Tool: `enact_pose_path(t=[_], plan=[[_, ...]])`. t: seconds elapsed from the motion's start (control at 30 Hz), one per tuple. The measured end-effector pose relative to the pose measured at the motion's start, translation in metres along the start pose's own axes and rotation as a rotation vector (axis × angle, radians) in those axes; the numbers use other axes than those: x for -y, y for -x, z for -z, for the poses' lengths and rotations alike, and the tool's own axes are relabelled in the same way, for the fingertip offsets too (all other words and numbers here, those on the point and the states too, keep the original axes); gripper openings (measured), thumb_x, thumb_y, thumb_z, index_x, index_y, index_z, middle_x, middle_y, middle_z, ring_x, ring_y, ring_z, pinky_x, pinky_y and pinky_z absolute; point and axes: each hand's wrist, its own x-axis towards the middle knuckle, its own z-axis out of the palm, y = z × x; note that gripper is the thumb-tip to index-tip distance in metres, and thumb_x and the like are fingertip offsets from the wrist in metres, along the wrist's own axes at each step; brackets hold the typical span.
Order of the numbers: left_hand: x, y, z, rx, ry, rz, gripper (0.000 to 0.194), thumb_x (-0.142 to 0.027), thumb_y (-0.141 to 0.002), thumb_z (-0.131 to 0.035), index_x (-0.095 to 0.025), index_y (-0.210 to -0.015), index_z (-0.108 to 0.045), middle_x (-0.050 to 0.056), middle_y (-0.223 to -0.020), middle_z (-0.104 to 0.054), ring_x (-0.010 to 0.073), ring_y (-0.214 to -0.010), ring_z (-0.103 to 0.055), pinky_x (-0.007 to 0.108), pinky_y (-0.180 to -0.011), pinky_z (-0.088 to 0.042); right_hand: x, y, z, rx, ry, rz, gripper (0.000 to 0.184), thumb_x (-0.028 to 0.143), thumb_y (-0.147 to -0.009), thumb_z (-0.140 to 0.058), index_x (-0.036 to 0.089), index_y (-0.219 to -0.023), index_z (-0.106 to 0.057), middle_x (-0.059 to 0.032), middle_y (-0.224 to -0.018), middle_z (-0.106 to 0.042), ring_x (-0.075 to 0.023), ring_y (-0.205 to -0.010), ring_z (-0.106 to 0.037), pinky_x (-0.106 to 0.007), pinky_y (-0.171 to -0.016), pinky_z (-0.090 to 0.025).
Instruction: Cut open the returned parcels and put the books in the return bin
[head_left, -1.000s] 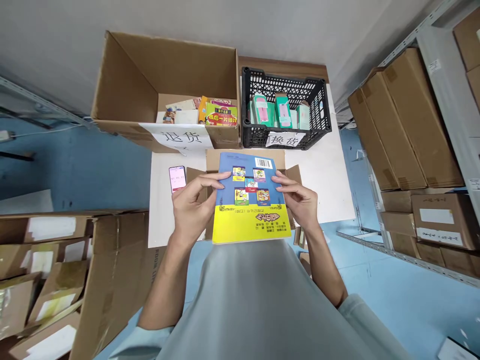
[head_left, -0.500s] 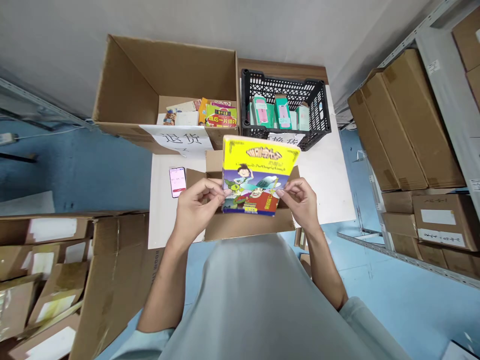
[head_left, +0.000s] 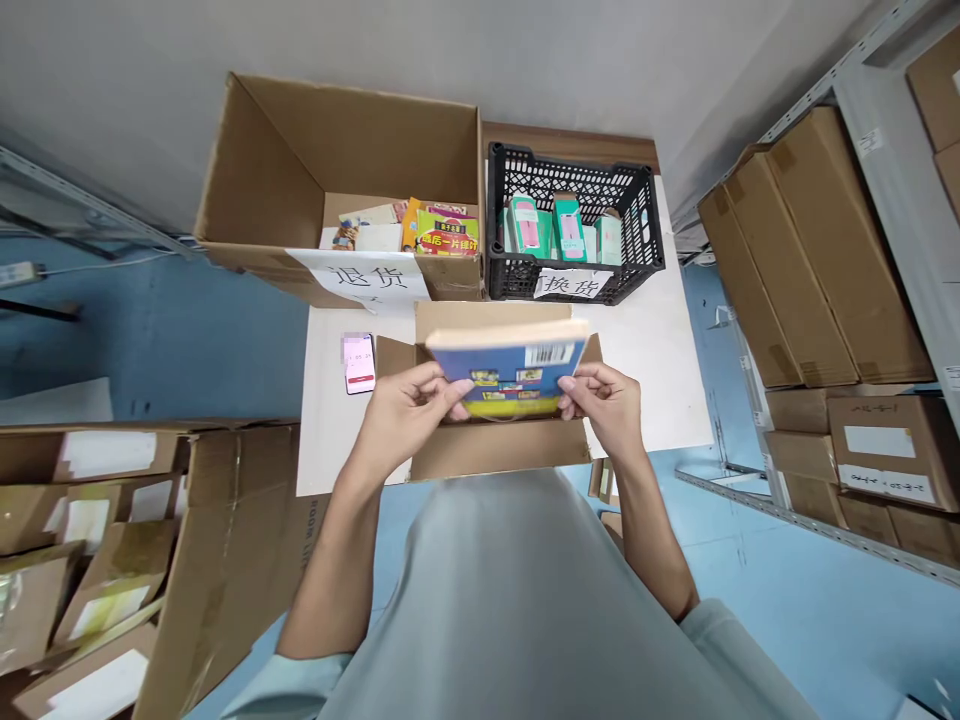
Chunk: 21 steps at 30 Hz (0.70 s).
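Between both hands I hold a book (head_left: 514, 370), its blue back cover with a barcode and small pictures turned toward me. My left hand (head_left: 409, 415) pinches its left edge, thumb on the cover. On the right edge, my right hand (head_left: 607, 405) grips it the same way. The book is tilted over an open cardboard box (head_left: 499, 448), whose flaps are spread on the white-covered table; the box's inside is mostly hidden by the book. Left of this box lies a phone (head_left: 360, 363) with a lit screen.
At the back left stands a large carton (head_left: 262, 170) holding several books, with a paper sign on its front. Beside it is a black plastic crate (head_left: 630, 275) of green and white boxes. Filled cartons (head_left: 225, 540) stand at lower left; shelves with boxes (head_left: 885, 440) are at right.
The book has been turned over from its yellow illustrated front cover to its blue back cover and tipped flatter. Both hands still hold its sides.
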Motion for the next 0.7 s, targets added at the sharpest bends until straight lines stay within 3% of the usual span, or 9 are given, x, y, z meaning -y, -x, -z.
enact_pose_path(t=[0.07, 0.13, 0.3, 0.37, 0.43, 0.53, 0.6, 0.7], plan=[[-0.003, 0.001, -0.004, -0.007, 0.013, 0.038, 0.047, -0.065, -0.094, -0.083, -0.022, -0.077, -0.077, -0.001, -0.049, -0.065, 0.0165, -0.046, -0.064, 0.026, -0.051, -0.056, 0.003, 0.000, -0.004, -0.016, 0.003, -0.019, 0.045, 0.068, -0.087, -0.091, 0.024, -0.088, -0.080, 0.0034, -0.058, -0.071, -0.0143, -0.045, -0.061, -0.028, -0.046, -0.054], [-0.004, 0.001, -0.007, -0.027, 0.026, 0.051, 0.048, -0.066, -0.095, -0.082, -0.022, -0.078, -0.076, -0.003, -0.044, -0.060, 0.0144, -0.039, -0.057, 0.025, -0.046, -0.050, 0.005, 0.000, -0.006, -0.020, 0.013, -0.020, 0.049, 0.072, -0.089, -0.088, 0.024, -0.086, -0.079, 0.0045, -0.054, -0.068, -0.0130, -0.042, -0.057, -0.027, -0.043, -0.050], [-0.001, 0.004, -0.013, -0.053, 0.057, 0.064, 0.046, -0.066, -0.093, -0.085, -0.021, -0.093, -0.081, -0.002, -0.051, -0.066, 0.0154, -0.045, -0.062, 0.026, -0.052, -0.055, 0.002, -0.001, -0.008, -0.022, 0.007, -0.024, 0.051, 0.074, -0.089, -0.088, 0.024, -0.090, -0.077, 0.0030, -0.059, -0.072, -0.0135, -0.045, -0.062, -0.026, -0.046, -0.048], [0.000, 0.006, -0.013, -0.073, 0.063, 0.054, 0.050, -0.070, -0.096, -0.081, -0.020, -0.090, -0.080, 0.001, -0.057, -0.071, 0.0159, -0.049, -0.064, 0.026, -0.053, -0.055, 0.000, 0.001, -0.007, -0.019, 0.004, -0.033, 0.051, 0.074, -0.089, -0.088, 0.024, -0.093, -0.076, 0.0010, -0.064, -0.077, -0.0147, -0.049, -0.066, -0.026, -0.047, -0.048], [0.002, 0.008, -0.011, -0.087, 0.065, 0.025, 0.061, -0.076, -0.103, -0.067, -0.019, -0.085, -0.079, 0.005, -0.061, -0.073, 0.0157, -0.049, -0.062, 0.026, -0.049, -0.050, -0.001, 0.004, -0.005, -0.002, -0.004, -0.039, 0.052, 0.075, -0.090, -0.086, 0.024, -0.097, -0.076, -0.0021, -0.075, -0.083, -0.0167, -0.056, -0.073, -0.027, -0.051, -0.051], [0.002, 0.009, -0.007, -0.115, 0.045, -0.032, 0.072, -0.079, -0.110, -0.050, -0.017, -0.092, -0.083, 0.004, -0.057, -0.067, 0.0151, -0.048, -0.057, 0.026, -0.047, -0.044, -0.006, 0.008, -0.001, 0.028, -0.025, -0.056, 0.062, 0.086, -0.098, -0.068, 0.025, -0.099, -0.079, -0.0070, -0.092, -0.087, -0.0225, -0.077, -0.082, -0.032, -0.065, -0.062], [0.001, 0.009, -0.007, -0.141, -0.021, -0.082, 0.065, -0.076, -0.108, -0.060, -0.017, -0.102, -0.086, 0.001, -0.058, -0.064, 0.0143, -0.051, -0.057, 0.025, -0.049, -0.044, -0.013, 0.007, 0.002, 0.051, -0.046, -0.071, 0.064, 0.089, -0.098, -0.066, 0.026, -0.102, -0.081, -0.0079, -0.101, -0.088, -0.0270, -0.094, -0.084, -0.038, -0.077, -0.067], [-0.002, 0.010, -0.014, -0.160, -0.190, -0.209, 0.042, -0.059, -0.101, -0.080, -0.020, -0.111, -0.088, -0.002, -0.067, -0.071, 0.0112, -0.053, -0.056, 0.022, -0.051, -0.044, -0.030, -0.002, -0.001, 0.134, -0.111, -0.124, 0.057, 0.078, -0.083, -0.091, 0.029, -0.111, -0.082, -0.0058, -0.109, -0.087, -0.0312, -0.113, -0.082, -0.041, -0.089, -0.069]])
